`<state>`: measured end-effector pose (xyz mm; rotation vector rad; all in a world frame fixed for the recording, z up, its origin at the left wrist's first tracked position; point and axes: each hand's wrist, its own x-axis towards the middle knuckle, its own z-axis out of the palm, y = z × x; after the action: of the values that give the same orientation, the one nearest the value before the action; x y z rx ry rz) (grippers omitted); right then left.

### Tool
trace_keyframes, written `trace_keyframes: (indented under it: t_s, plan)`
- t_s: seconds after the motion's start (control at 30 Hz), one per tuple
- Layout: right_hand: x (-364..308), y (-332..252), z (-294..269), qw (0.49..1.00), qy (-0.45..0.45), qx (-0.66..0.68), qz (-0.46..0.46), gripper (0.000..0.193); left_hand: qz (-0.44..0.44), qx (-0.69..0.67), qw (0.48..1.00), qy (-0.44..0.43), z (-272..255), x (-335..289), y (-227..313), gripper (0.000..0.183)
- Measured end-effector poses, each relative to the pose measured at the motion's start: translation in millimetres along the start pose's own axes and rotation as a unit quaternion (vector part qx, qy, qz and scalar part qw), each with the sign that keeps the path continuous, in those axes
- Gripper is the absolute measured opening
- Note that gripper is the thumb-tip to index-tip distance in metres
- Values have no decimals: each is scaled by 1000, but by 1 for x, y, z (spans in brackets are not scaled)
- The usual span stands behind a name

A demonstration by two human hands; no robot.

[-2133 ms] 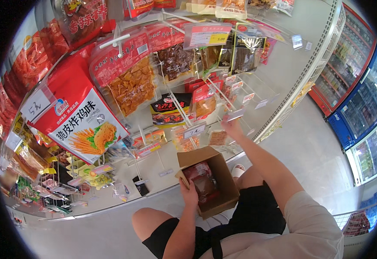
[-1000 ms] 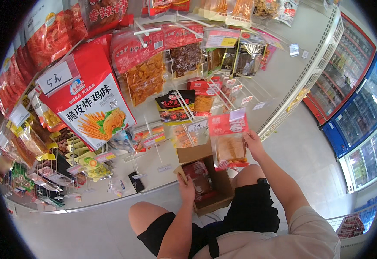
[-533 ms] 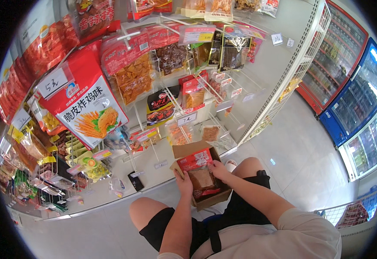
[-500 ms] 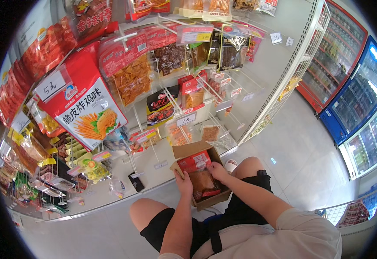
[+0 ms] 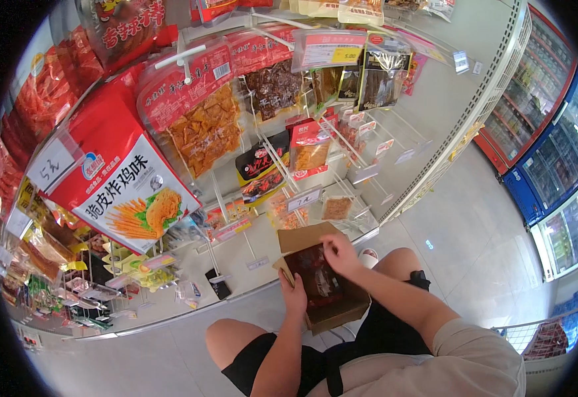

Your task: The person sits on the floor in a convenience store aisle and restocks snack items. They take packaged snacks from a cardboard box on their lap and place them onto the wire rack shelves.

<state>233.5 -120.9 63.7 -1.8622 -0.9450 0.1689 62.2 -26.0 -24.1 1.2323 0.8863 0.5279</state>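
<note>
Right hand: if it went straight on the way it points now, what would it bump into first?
Probably the box's open far flap, just ahead of the right hand; depth is unclear, so it might pass above it.

We look from the person's head, through the left of two wide fisheye cameras worn side by side. Upright and unmirrored, our view faces ahead and steeply down over the lap (image 5: 395, 317), and the forearms (image 5: 411, 304) reach in from below. The left hand (image 5: 294, 296), right hand (image 5: 343, 255) and carton (image 5: 342, 312) sit fairly near us, just below the middle. Above and to the left, the rack (image 5: 478, 33) spreads close, its edges bowing toward our rim. On the right we see farther, across the floor (image 5: 461, 205) to the coolers (image 5: 557, 149).
</note>
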Motion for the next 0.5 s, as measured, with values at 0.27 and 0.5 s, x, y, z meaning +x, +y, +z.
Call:
trace_keyframes:
  t_s: [0.27, 0.5]
  plan:
    - [235, 96, -57, 977, 198, 10, 82, 47, -1, 55, 998, 0, 7, -1, 13, 71]
    - [338, 118, -80, 985, 168, 38, -21, 41, -16, 128, 991, 24, 9, -7, 26, 73]
